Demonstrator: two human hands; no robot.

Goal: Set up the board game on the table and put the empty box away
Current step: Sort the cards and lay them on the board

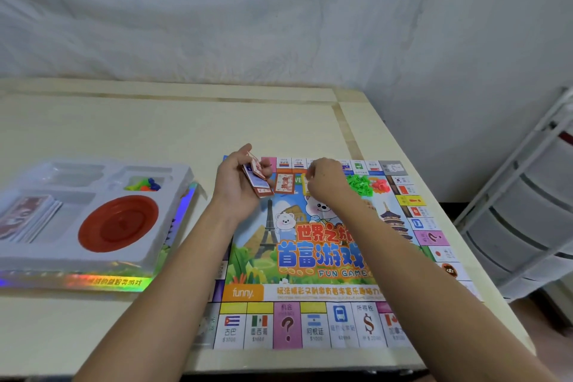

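the game board (310,257) lies flat on the right part of the table (155,127), its near edge close to the table's near edge. the left hand (237,184) grips a small stack of cards (257,178) over the board's far left corner. the right hand (325,180) hovers just right of it, fingers curled down at a yellow card; whether it pinches the card i cannot tell. one card (284,183) lies on the board between the hands. green pieces (359,184) and red pieces (380,185) sit right of the right hand. the open box (93,284) rests on the left, its white tray (173,195) holding a red dish (119,223), more cards (28,217) and coloured pawns (144,184).
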